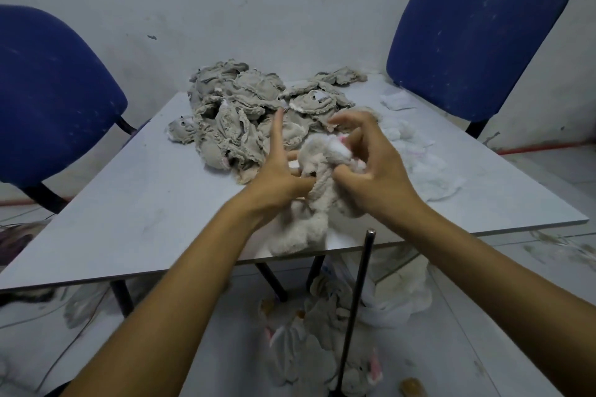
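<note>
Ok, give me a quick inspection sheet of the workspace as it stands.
Surface: pale grey table, scuffed.
Job's things: cream plush skin at the near edge; pile of grey plush skins behind it.
Clutter: white fabric pieces on the right; black rod in front; more plush skins on the floor.
Hands: left hand and right hand both grip the cream plush skin.
Cables: thin wires on the floor, left.
Surroundings: two blue chairs, white wall.

Small makeshift toy-making workroom. A plain bench (145, 203) carries a heap of unstuffed grey plush skins (238, 106) and white stuffing scraps (419, 158). One cream plush skin (317, 190) is in work. More skins (306, 342) litter the floor (467, 348). Scuffed bare wall (290, 3); two stained blue chairs (477, 35).
</note>
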Demonstrator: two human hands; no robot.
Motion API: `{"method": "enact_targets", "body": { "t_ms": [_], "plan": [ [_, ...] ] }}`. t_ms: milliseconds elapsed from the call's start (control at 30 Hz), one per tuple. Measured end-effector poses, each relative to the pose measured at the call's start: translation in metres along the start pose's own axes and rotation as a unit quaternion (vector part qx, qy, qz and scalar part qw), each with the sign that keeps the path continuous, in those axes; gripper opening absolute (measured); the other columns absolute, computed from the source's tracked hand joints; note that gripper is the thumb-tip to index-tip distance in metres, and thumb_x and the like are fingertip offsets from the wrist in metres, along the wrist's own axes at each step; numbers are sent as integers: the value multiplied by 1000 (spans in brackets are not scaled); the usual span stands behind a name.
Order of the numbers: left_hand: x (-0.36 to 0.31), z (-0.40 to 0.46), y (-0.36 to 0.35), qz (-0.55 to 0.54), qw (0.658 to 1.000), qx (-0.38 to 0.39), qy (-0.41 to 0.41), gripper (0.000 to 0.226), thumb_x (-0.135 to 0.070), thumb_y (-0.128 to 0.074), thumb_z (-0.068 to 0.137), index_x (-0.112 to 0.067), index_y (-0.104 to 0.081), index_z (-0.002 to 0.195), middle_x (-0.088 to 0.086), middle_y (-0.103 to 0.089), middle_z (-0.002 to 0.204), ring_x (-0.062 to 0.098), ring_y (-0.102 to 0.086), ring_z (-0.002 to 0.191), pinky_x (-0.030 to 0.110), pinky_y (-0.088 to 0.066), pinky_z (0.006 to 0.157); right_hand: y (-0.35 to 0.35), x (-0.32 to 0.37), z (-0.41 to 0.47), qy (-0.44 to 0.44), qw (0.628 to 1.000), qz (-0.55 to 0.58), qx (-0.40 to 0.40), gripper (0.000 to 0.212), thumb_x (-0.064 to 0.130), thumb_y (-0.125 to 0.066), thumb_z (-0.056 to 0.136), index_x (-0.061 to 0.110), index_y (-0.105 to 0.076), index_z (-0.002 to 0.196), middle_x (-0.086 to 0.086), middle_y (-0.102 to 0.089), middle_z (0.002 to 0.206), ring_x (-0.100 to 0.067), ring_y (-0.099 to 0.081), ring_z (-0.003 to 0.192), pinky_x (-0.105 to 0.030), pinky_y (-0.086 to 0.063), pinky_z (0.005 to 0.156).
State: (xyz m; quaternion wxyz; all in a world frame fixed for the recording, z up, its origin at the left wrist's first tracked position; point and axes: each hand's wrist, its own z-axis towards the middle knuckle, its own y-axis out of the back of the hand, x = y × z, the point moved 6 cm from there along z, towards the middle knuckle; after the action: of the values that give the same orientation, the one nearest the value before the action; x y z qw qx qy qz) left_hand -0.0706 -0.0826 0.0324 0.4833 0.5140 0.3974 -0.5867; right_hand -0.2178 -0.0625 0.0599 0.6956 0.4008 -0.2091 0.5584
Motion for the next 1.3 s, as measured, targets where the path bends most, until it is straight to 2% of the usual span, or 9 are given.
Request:
{"method": "enact_targets", "body": {
  "t_ms": [133, 233, 300, 367, 533, 700, 967, 1167, 1300],
  "plan": [
    [-10, -7, -2, -116, 979, 148, 80, 74, -1, -68, 77, -29, -47, 143, 21, -61, 132, 33, -66, 111, 44, -56, 91, 17, 14, 0, 29, 994, 103, -5, 55, -9, -57, 75, 29, -56, 116, -6, -54, 84, -23, -60, 81, -29, -52, 70],
    [-16, -11, -1, -24, 991, 120, 61, 28, -8, -76, 80, -11, -70, 107, 10, -73, 100, 21, -71, 88, 30, -60, 75, 30, 17, -3, 38, 990, 135, -27, 58, -11, -55, 75, 31, -56, 113, 2, -53, 85, -14, -60, 82, -26, -54, 73],
    [-28, -14, 6, 73, 997, 8, -15, 10, -4, -76, 78, -10, -73, 85, 5, -71, 79, 15, -69, 69, 25, -58, 61, 36, 17, -6, 43, 994, 98, -8, 55, -11, -57, 79, 30, -55, 116, 4, -56, 88, -15, -61, 84, -26, -55, 70],
    [-40, -19, 11, 145, 983, -70, -87, 14, -2, -78, 78, -16, -74, 79, 5, -69, 76, 16, -65, 64, 27, -56, 55, 34, 14, -13, 44, 997, 6, 60, 49, -3, -65, 85, 31, -54, 120, 5, -60, 94, -16, -64, 89, -27, -57, 71],
    [-50, -41, 9, 174, 979, -16, -107, 32, -20, -82, 62, -20, -75, 93, -8, -71, 81, 11, -68, 77, 26, -59, 68, 45, 9, -30, 63, 996, -50, 47, 51, 6, -77, 83, 31, -55, 122, 3, -63, 93, -11, -66, 82, -21, -57, 68],
    [-53, -50, 13, 203, 970, -38, -127, 23, -28, -82, 62, -20, -76, 84, 25, -69, 95, 45, -66, 82, 50, -60, 64, 43, 18, -39, 95, 988, -74, 97, 65, 5, -79, 80, 31, -51, 133, 7, -65, 91, -12, -67, 88, -18, -56, 75],
    [-38, -58, 27, 186, 976, -39, -102, 20, -26, -80, 65, -22, -79, 85, 1, -77, 85, 17, -74, 79, 25, -60, 70, 43, 19, -46, 97, 970, -149, 164, 64, 13, -78, 83, 35, -49, 135, 7, -63, 95, -9, -63, 87, -17, -54, 76],
    [-20, -64, 36, 200, 977, -31, -70, 16, -28, -82, 63, -26, -79, 78, 1, -76, 83, 23, -72, 78, 36, -60, 75, 35, 21, -43, 114, 967, -128, 190, 66, 16, -78, 83, 38, -48, 138, 9, -63, 96, -8, -63, 86, -14, -52, 78],
    [4, -68, 35, 324, 944, 64, -18, 16, -23, -84, 75, -30, -77, 88, -12, -75, 92, 9, -69, 88, 33, -56, 82, 16, -10, -55, -13, 932, -173, 318, 59, 30, -73, 88, 53, -45, 134, 16, -62, 96, -5, -61, 89, -22, -53, 79]
  ]
}}
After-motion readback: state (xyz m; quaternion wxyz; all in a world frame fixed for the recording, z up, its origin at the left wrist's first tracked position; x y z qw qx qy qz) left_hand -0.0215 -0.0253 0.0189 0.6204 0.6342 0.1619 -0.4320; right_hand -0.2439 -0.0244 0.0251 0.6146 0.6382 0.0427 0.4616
